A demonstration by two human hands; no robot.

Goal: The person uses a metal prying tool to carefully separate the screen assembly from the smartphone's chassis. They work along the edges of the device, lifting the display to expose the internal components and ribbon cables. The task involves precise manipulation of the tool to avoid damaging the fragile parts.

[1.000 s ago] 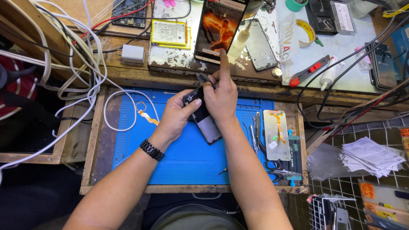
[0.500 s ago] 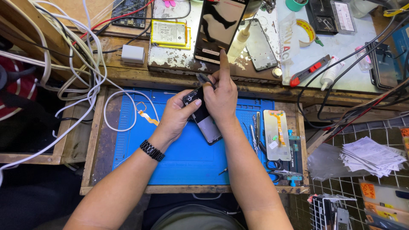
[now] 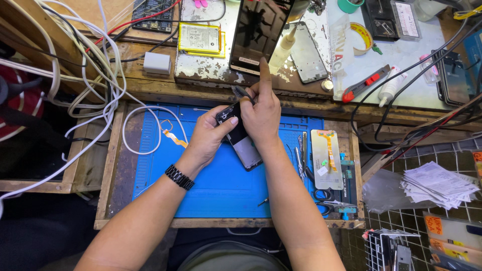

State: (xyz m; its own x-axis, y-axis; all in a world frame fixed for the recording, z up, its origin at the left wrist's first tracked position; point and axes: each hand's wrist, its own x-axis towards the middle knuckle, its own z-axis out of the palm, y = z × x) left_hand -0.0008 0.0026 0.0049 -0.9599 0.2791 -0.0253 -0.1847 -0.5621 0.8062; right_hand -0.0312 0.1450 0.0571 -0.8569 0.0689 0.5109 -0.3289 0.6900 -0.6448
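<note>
Hands on opened phone, over blue mat; grip unchanged from a second ago.
Left hand (image 3: pixel 208 138) closed round the dark phone (image 3: pixel 241 140), thumb on its top edge; right hand (image 3: pixel 261 113) pinching tweezers (image 3: pixel 242 92) at that edge, forefinger straight. Only change: the upright screen (image 3: pixel 258 35) behind has gone dark. Blue mat (image 3: pixel 221 175) lines a wooden worktop (image 3: pixel 113 165); white cables (image 3: pixel 100 85), battery (image 3: pixel 199 38), stacked papers (image 3: pixel 437 183) lie around.

- Bright, even overhead light falls on the workbench; shadows are short and soft beneath the forearms.
- Glare streaks the dark phone screen (image 3: pixel 258 32) at top.
- Wide-angle lens bows the bench edges.
- Focus is sharp at centre; corners darken slightly.
</note>
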